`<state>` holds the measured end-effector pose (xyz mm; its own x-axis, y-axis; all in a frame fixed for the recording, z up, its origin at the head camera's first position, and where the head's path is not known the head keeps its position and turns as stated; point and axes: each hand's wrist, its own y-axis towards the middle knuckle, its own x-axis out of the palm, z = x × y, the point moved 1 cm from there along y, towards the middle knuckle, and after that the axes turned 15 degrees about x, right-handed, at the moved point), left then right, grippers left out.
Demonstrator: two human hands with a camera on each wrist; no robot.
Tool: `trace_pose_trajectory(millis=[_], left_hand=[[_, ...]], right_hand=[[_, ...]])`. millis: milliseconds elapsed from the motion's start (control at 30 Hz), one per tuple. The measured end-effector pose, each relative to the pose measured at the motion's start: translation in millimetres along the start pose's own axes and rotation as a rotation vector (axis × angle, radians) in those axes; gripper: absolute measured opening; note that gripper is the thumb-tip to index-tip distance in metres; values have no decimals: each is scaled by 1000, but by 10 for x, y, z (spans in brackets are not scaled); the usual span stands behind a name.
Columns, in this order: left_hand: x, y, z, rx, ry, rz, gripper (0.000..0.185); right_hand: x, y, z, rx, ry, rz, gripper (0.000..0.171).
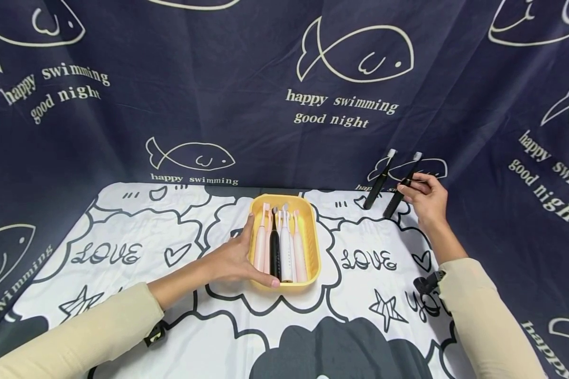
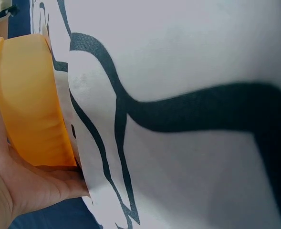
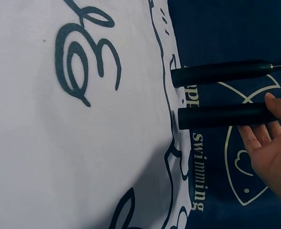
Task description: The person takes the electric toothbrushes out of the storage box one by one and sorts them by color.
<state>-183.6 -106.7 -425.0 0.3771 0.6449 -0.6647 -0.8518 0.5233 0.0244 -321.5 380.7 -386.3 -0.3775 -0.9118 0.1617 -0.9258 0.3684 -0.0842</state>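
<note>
The right hand [image 1: 424, 202] pinches a black toothbrush [image 1: 392, 205] high on its handle, thumb on 1 side and the other fingers opposite. The brush tilts, its pale head above those fingers and its base below them, toward the desk [image 1: 208, 337]; whether that base touches the desk, I cannot tell. Just left of these fingers, apart from them, a 2nd black toothbrush [image 1: 376, 189] slants at nearly the same angle, with no hand on it.

Both should handle as stiff and fairly light, most of the weight in the thick handle; the smooth barrel could slip or turn in a fingertip pinch. Mid-handle looks the surest place to take hold, clear of the narrow neck and the soft bristles, probably the most delicate part.

The left hand [image 1: 239, 260] grips a yellow basket [image 1: 319, 258] round its near left corner, thumb along the near rim, fingers against the left wall. The basket looks like light, slightly springy plastic, and its rim a fair hold. Inside, just beyond the left thumb, lie a 3rd black toothbrush [image 1: 275, 247], a white toothbrush [image 1: 286, 255] right of it, and pink toothbrushes [image 1: 260, 247] on both outer sides, overlapping too much to count.
</note>
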Motion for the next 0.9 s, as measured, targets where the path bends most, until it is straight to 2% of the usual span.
trace_pose_trajectory(millis=[233, 500, 667, 900], left_hand=[[5, 4, -1, -3, -9, -6, 182], [0, 7, 1, 13, -21, -1, 182], [-5, 8, 9, 20, -19, 1, 181], [-12, 4, 0, 11, -31, -1, 182]], right_hand=[[5, 72, 6, 15, -10, 31, 43], [23, 146, 3, 10, 40, 31, 43], [9, 204, 2, 25, 23, 50, 43], [23, 267, 1, 35, 3, 19, 46]])
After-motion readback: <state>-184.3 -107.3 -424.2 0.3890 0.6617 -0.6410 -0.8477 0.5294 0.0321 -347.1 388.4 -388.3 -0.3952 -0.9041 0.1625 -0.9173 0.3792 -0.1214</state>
